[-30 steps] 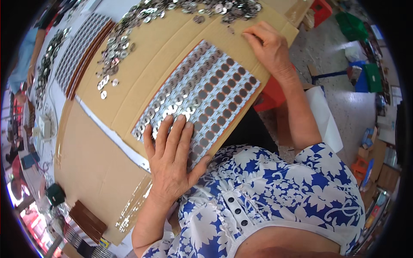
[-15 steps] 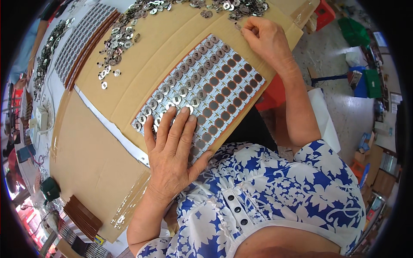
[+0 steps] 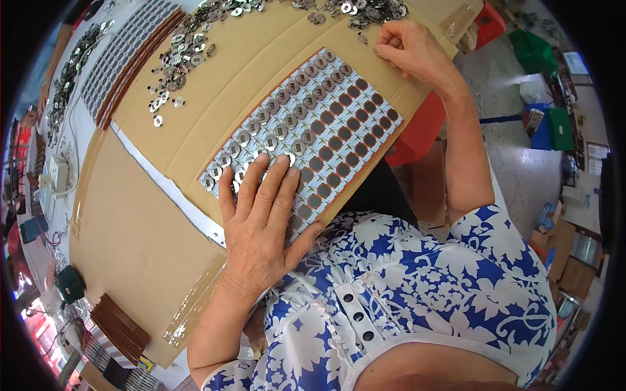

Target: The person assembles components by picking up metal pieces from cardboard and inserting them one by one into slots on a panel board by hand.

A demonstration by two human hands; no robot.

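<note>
My left hand [image 3: 257, 225] lies with its fingers stretched over the lower left part of a light blue patterned panel [image 3: 347, 163]. Dark round spots run across this panel in rows. Along its far side, round metal discs [image 3: 297, 107] cover rows of the spots, while the near rows show bare. Beyond the panel's far right corner, my right hand [image 3: 414, 57] is closed, thumb and fingers pressed together. Whatever its fingertips hold, if anything, I cannot make out. One loose small metal piece [image 3: 362, 38] lies on the cardboard just left of those fingertips.
Loose metal discs [image 3: 179, 58] are heaped along the far part of the cardboard-covered table [image 3: 140, 215]. Far left stands a stack of similar panels [image 3: 127, 65]. Brown strips [image 3: 120, 329] lie at the lower left. Red [image 3: 489, 26] and green bins [image 3: 531, 51] stand at the right.
My right hand has shifted a little to the right, away from the loose metal piece beside its fingertips. My left hand stays on the panel, and the view has moved slightly.
</note>
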